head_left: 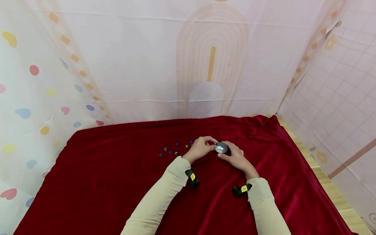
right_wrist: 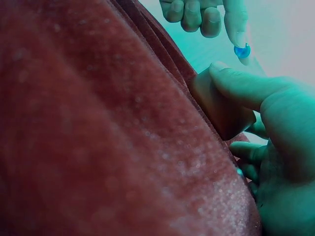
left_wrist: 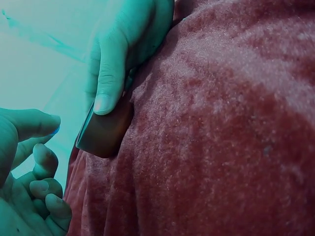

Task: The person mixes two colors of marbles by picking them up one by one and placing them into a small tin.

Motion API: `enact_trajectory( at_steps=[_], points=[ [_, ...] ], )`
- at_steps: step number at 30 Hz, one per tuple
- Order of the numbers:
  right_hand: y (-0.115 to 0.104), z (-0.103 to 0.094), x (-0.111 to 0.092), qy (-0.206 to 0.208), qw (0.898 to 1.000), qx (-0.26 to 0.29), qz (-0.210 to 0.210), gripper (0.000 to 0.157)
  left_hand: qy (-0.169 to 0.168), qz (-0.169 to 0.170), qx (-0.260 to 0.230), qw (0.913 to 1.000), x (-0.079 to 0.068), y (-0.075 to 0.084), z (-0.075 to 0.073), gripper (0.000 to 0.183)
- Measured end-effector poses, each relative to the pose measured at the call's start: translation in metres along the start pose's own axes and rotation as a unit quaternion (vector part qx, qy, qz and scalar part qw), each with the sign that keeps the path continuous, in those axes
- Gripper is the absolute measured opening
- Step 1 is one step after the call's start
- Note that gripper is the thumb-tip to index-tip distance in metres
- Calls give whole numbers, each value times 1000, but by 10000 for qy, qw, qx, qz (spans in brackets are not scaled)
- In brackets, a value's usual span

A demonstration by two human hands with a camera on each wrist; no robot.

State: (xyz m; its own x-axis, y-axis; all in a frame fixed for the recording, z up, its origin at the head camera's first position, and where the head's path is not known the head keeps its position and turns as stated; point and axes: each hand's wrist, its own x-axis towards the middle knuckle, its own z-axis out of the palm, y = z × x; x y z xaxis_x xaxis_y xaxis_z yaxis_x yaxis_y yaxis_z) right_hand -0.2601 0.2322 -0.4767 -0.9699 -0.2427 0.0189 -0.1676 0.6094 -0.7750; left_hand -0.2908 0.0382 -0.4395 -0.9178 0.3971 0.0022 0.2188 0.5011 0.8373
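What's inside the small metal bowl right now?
In the head view, the small metal bowl shows shiny metal, too small there to make out any contents. Both wrist views show only its outer wall, hiding the inside. The blue marble is outside, pinched in the left hand.

Soft, even light fills the room, glinting on the cup (head_left: 221, 149) between the fingers (head_left: 233, 147); both wrist views look teal-tinted, glaring behind the fingers, the cloth (right_wrist: 74, 147) blurry.

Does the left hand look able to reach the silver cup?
Probably yes: the left hand, pinching a blue marble, is beside the silver cup, whose facing side the right hand leaves free.
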Motion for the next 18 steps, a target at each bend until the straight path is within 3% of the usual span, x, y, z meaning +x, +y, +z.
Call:
enact_trajectory(
  at_steps=[9,18],
  points=[
    [0,2,-1,-16,10000,18,27,65,-50,62,-21,10000,0,0,5,25],
    [1,0,0,88,9999,-97,-23,65,139,116,20,9998,-2,-5,-7,23]
  ],
)
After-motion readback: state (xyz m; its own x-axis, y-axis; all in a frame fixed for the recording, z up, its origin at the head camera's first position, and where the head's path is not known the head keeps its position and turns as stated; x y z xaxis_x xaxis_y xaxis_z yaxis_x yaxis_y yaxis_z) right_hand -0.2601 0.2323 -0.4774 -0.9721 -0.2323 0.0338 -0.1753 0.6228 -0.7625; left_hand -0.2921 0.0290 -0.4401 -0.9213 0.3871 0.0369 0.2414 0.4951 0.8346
